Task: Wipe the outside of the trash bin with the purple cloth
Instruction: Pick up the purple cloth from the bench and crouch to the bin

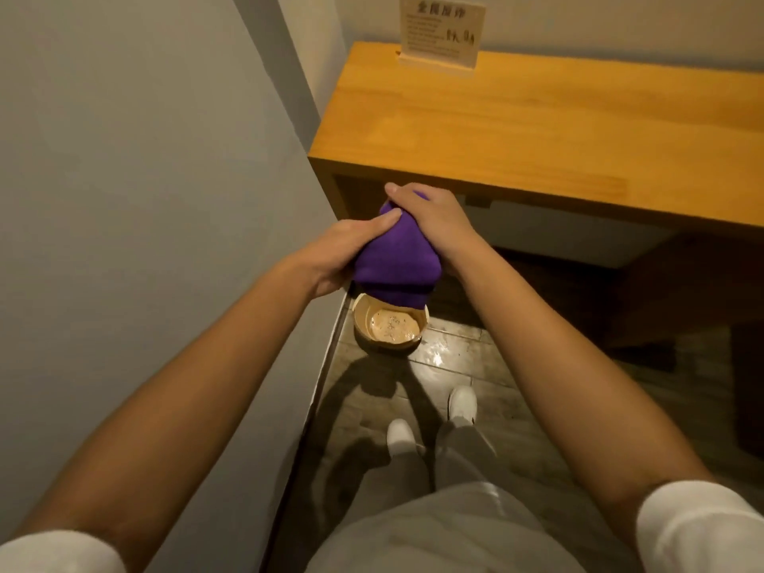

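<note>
The purple cloth [395, 258] is bunched up in the air between both my hands, in front of the wooden desk's edge. My left hand [349, 250] grips its left side, thumb lying across the top. My right hand [430, 221] closes over its upper right part. Directly below the cloth, a small round tan trash bin [372, 339] stands on the floor against the wall. Its open top faces me, with specks on its pale bottom. The cloth's lower edge hides the bin's far rim.
A wooden desk [516, 130] juts out ahead, with a small sign card [440, 33] on a wooden stand at its back. A grey wall [144, 200] runs along the left. My white shoes [461, 403] stand on the dark tiled floor.
</note>
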{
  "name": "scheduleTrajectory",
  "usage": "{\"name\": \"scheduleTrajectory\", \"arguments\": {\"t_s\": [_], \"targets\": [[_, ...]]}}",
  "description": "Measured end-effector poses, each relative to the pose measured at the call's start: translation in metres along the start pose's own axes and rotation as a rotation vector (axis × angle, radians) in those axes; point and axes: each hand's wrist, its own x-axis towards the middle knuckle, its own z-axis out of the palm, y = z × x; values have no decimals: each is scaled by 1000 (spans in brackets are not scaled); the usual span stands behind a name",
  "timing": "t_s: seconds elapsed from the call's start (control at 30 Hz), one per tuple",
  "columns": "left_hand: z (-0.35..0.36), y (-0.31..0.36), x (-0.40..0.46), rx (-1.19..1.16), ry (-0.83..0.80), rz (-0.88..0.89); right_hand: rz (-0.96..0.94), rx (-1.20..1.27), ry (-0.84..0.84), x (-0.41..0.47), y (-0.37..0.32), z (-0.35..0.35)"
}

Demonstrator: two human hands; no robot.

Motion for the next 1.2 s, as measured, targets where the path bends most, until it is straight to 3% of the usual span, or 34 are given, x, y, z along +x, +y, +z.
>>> {"name": "scheduleTrajectory", "arguments": {"t_s": [0.1,0.3,0.5,0.63,0.77,1.0,1.07,1.2], "targets": [[4,-24,-1,-48,31,26,1,-46,80,-10,15,-1],[29,-68,6,-39,183,131,218,39,216,-36,68,-9],[78,-116,32,-116,316,131,232,74,88,-62,136,-21],[98,-137,51,-248,369,116,292,161,94,-58,169,-34],[98,-174,74,-38,378,84,332,259,72,-63,214,-28],[73,-240,176,345,311,-18,312,157,174,-5,306,-31],[56,-264,211,363,250,-1,316,184,227,14,334,-24],[31,-346,305,311,364,114,263,205,297,64,429,-24]]}}
